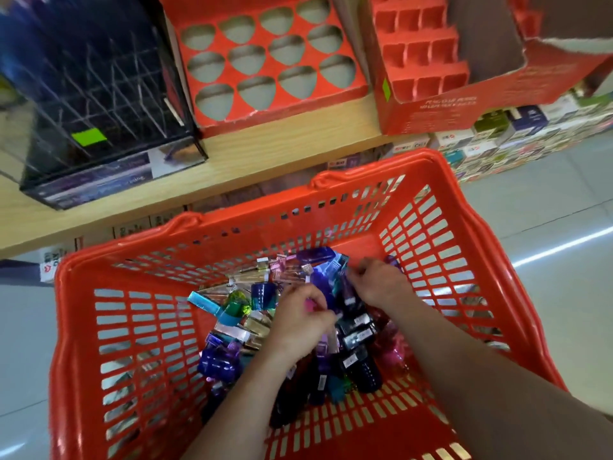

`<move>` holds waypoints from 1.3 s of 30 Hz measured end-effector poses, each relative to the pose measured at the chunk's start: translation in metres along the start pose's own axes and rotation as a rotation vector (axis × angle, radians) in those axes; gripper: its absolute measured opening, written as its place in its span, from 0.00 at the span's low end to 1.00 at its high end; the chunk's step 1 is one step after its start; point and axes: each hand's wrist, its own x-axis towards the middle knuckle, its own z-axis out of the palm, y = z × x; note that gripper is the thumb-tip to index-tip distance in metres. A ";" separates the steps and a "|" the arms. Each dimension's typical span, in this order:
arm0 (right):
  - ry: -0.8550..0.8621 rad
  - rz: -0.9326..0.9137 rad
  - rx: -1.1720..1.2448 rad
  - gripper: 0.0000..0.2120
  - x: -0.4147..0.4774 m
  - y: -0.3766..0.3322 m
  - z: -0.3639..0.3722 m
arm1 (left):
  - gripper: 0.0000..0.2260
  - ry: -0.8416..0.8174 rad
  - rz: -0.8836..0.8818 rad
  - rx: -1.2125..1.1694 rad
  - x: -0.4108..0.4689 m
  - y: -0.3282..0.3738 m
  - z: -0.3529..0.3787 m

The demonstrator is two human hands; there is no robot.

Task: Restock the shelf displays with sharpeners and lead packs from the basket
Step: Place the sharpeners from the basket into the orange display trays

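Head view, left fingers [323, 314] pinch a pack [330, 336], right fingers [357, 277] hold unclear, basket [374, 159], labels blurred

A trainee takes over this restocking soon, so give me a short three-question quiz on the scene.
1. True or false: every hole in the red tray is empty.
2. Where are the left hand and right hand? A on the tray; B inside the red basket; C out of view.
3. Fill in: the stepped red display stands on the tray's ____ side.
Key: 1 true; 2 B; 3 right.
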 end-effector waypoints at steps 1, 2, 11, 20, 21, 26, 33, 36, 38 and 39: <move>-0.008 -0.008 -0.006 0.25 -0.001 -0.001 0.002 | 0.05 0.002 -0.017 -0.082 0.000 0.008 -0.007; -0.010 -0.014 0.020 0.25 -0.003 -0.001 0.003 | 0.04 0.001 -0.012 -0.124 -0.001 0.018 -0.015; 0.061 -0.211 0.752 0.06 -0.049 -0.014 -0.063 | 0.11 0.416 0.413 -0.031 -0.022 0.147 -0.085; 0.295 -0.533 0.986 0.23 -0.083 -0.063 -0.197 | 0.13 0.576 0.305 0.958 0.019 0.192 -0.143; 0.317 -0.509 0.942 0.25 -0.076 -0.065 -0.201 | 0.13 0.564 0.283 0.971 0.020 0.191 -0.143; 0.538 -0.390 0.683 0.13 -0.056 -0.053 -0.205 | 0.10 0.612 0.348 0.984 0.008 0.187 -0.133; 0.478 -0.423 0.766 0.09 -0.095 -0.036 -0.232 | 0.07 0.568 0.435 0.457 -0.011 0.182 -0.125; 0.080 -0.491 1.211 0.06 -0.126 -0.052 -0.234 | 0.13 0.275 0.366 -0.648 -0.035 0.199 -0.126; -0.162 -0.564 1.277 0.07 -0.136 -0.067 -0.227 | 0.14 -0.005 0.360 -1.081 -0.049 0.206 -0.129; -0.242 -0.594 1.285 0.08 -0.138 -0.074 -0.222 | 0.18 -0.086 0.373 -1.147 -0.055 0.207 -0.131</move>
